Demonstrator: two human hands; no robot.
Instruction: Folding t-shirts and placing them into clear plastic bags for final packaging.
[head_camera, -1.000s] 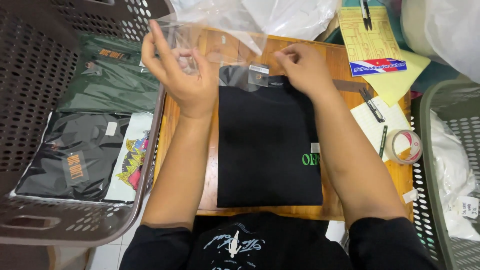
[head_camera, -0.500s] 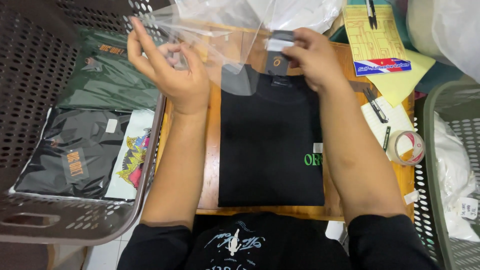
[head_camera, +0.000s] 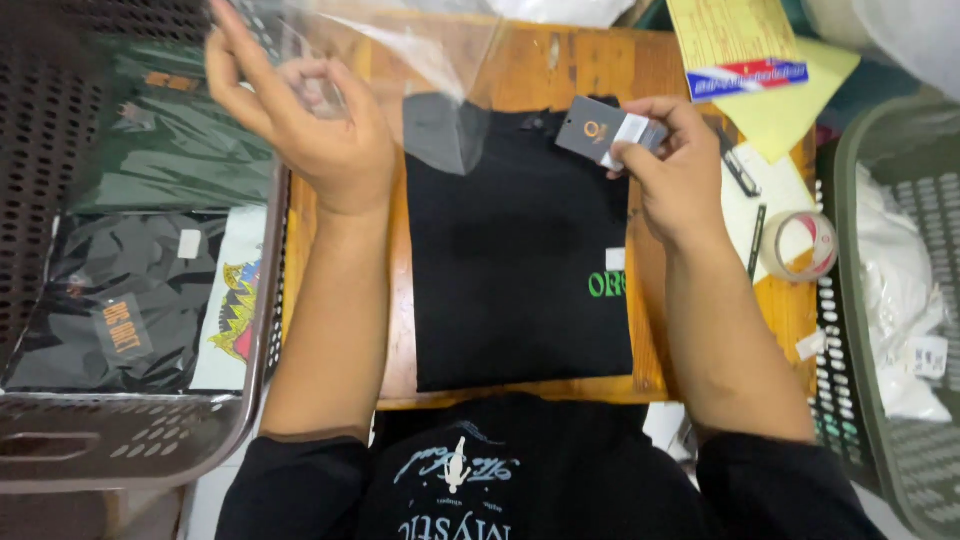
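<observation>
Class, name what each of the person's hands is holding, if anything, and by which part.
The left hand pinches the clear plastic bag near its lower edge; the right hand holds the grey hang tag by its right end.

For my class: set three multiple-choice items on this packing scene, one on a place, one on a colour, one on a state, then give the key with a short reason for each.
1. Where does the roll of tape lie?
A. in the brown basket
B. on the wooden table, right of the folded shirt
C. on top of the shirt

2. What colour is the folded shirt on the wooden table?
A. black
B. white
C. red

3. What is the right hand doing?
A. resting flat on the table
B. holding a grey hang tag
C. gripping the tape

Key:
1 B, the roll sits on the table's right edge, beside the green basket.
2 A, the shirt is black with small green print.
3 B, its fingers pinch the grey hang tag at the shirt's collar, while the left hand lifts a clear plastic bag.
</observation>
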